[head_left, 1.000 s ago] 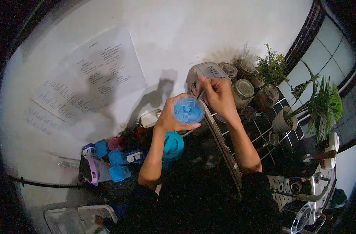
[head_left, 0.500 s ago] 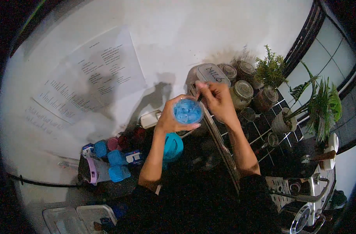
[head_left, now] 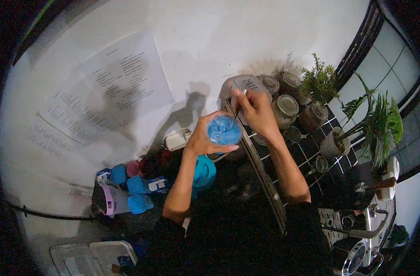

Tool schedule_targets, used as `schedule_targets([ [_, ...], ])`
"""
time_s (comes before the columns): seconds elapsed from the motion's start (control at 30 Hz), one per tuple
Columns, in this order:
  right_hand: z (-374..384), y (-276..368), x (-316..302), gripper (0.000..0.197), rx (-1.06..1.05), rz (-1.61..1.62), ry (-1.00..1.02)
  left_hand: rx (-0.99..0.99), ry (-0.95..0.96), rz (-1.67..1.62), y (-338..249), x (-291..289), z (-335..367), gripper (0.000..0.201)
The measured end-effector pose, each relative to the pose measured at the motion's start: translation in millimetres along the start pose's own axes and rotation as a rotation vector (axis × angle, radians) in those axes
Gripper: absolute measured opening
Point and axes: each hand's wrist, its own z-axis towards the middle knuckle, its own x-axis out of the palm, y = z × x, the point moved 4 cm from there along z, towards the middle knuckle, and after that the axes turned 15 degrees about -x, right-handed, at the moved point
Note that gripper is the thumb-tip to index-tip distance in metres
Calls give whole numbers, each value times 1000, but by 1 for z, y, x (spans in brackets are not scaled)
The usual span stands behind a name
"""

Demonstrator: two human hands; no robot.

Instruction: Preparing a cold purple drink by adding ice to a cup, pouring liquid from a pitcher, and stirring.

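My left hand (head_left: 201, 137) is wrapped round a clear plastic cup (head_left: 223, 146), near the middle of the view. A bright blue drink (head_left: 221, 131) with several ice cubes shows through the cup's open top. Just to the right and slightly above, my right hand (head_left: 257, 112) pinches a thin metal spoon (head_left: 238, 110). The spoon stands tilted, its lower end down at the cup's far right edge. Its tip is hidden, so I cannot make out the bowl.
Several lidded jars (head_left: 286, 106) and a labelled container (head_left: 249, 83) stand beyond my right hand. Potted plants (head_left: 335, 141) are farther right, above an espresso machine (head_left: 371, 230). Blue tubs (head_left: 138, 185), a lilac-handled pitcher (head_left: 109, 201) and a teal lidded container (head_left: 204, 172) sit lower left. Paper sheets (head_left: 122, 87) hang on the wall.
The cup and my left hand have shifted slightly right. My right hand has turned a little, and more of the spoon's shaft shows. The ice cubes have moved round in the drink.
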Motion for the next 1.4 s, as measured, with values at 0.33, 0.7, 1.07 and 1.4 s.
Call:
schedule_targets([
  [0.33, -10, 36, 6, 28, -192, -174, 48, 5, -45, -51, 6, 1, 0, 71],
  [0.7, -22, 49, 8, 21, -226, -145, 117, -15, 38, -76, -1, -9, -5, 70],
  [1.07, -24, 62, -3, 17, 30, -77, 14, 65, 72, -76, -11, -11, -4, 68],
  [1.4, -29, 56, -6, 26, -75, -139, 33, 61, 86, -133, -9, 0, -4, 67],
])
